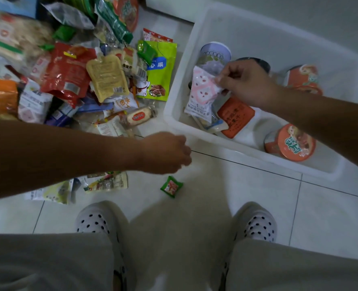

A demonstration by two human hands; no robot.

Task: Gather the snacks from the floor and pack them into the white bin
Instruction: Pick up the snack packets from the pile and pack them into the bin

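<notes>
Knees and white clogs [102, 221] nearest. Right hand [245, 85] fingers pinch pink pouch [201, 93] by its top corner, dangling it over white bin [278, 34] for dropping in. Left hand [165, 152] fingers curled, apparently empty, near green candy [171, 186] on floor [215, 206].

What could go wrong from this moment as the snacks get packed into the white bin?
1. The right hand pinches the pink packet only by one top corner, over the white bin; that thin grip might slip, though the packet would likely still drop inside.
2. The small green packet lies alone on the tile near the feet, apart from the snack pile, so it could be stepped on or overlooked.
3. The left hand looks closed with nothing visible in it.
</notes>
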